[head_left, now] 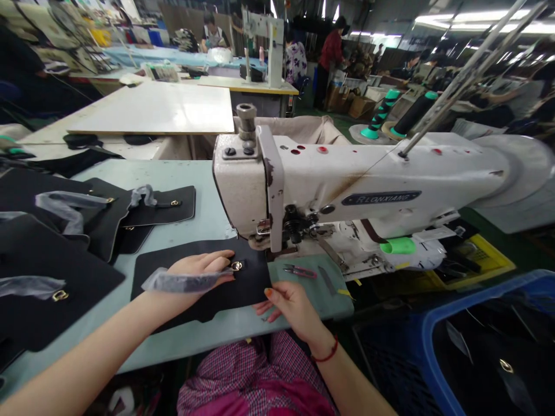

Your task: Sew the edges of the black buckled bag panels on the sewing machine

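Note:
A black leather panel with a gold metal clasp lies on the pale green table under the head of a white sewing machine. My left hand rests flat on the panel, fingers stretched toward the clasp, with a strip of clear plastic wrap lying under it. My right hand sits at the panel's near right edge, fingers curled and pinching that edge. The needle area is just beyond the panel.
More black panels with gold clasps are stacked at the left. Small thread snips lie on the machine bed. A blue crate holding black pieces stands at the lower right. Other people work at tables farther back.

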### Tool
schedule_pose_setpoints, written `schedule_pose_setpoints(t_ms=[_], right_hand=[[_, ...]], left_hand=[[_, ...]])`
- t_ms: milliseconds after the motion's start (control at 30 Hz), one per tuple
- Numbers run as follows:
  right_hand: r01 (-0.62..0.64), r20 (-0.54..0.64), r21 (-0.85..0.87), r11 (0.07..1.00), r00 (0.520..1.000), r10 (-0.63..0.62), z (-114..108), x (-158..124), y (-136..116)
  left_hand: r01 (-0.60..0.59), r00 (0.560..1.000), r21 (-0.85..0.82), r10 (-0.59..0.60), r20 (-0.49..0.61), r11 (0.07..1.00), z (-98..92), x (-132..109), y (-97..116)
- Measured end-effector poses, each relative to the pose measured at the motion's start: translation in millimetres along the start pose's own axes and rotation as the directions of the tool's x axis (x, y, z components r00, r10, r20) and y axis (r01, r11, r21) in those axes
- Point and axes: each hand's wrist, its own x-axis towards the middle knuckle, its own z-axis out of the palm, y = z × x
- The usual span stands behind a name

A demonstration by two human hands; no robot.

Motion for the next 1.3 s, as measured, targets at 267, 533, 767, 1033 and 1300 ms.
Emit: schedule_pose_setpoints(t_ms=[267, 533, 767, 1033, 1300], right_hand=[[-0.044, 0.051, 0.087, 0.995, 0.998, 0.04, 1, 1, -12], [-0.058, 0.028, 0.119, 0.991, 0.998, 0.055, 5, -1, -16], [-0.061, 0.034, 0.148, 0.987, 0.998, 0.056, 5, 0, -12], [-0.057, 0.023, 0.13, 0.99, 0.998, 0.054, 5, 0, -8], [-0.046, 0.034, 0.104, 0.993, 0.998, 0.043, 3, 2, -2]], left_hand=[[0.04, 0.992, -0.087, -0.03, 0.119, 0.995, -7.6, 9, -13], [0.035, 0.987, -0.063, -0.025, 0.157, 0.997, -15.7, 9, -10], [0.055, 0.984, -0.084, -0.04, 0.172, 0.995, -11.0, 10, -14], [0.057, 0.987, -0.075, -0.045, 0.157, 0.996, -5.1, 7, -20], [0.114, 0.968, -0.091, -0.09, 0.235, 0.989, -14.8, 11, -10]])
